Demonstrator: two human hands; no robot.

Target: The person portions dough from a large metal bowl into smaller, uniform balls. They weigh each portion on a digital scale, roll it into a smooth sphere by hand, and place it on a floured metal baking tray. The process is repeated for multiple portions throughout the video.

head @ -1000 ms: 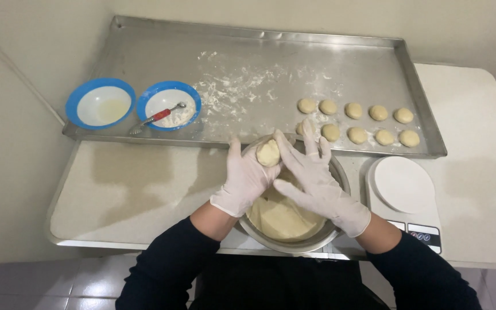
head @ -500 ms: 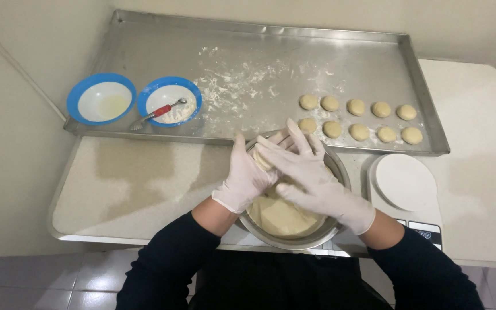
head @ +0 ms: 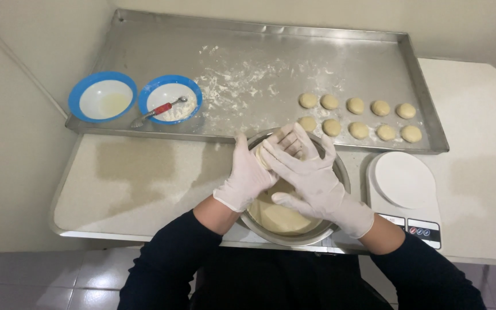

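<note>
Looking down from head height, the view shows a person in dark sleeves and white gloves working at a pale bench. Both hands meet above a round metal bowl that sits at the near edge of the bench. The left hand cups a small piece of pale dough from the left side, its fingers curled around it. The right hand lies flat over the top of the piece, fingers stretched out and spread, pressing it against the left palm. Only a sliver of the piece shows between the gloves. Below the hands, a larger mass of dough rests in the bottom of the bowl.

Behind the bowl lies a wide, shallow metal tray, dusted with flour near its middle. On the tray's right part, nine small dough balls sit in two neat rows. At the tray's left end stand two blue-rimmed white bowls side by side: the left bowl holds a little pale liquid, the right bowl holds flour and a spoon with a red handle. Just right of the metal bowl, a white kitchen scale with a round platform rests on the bench.
</note>
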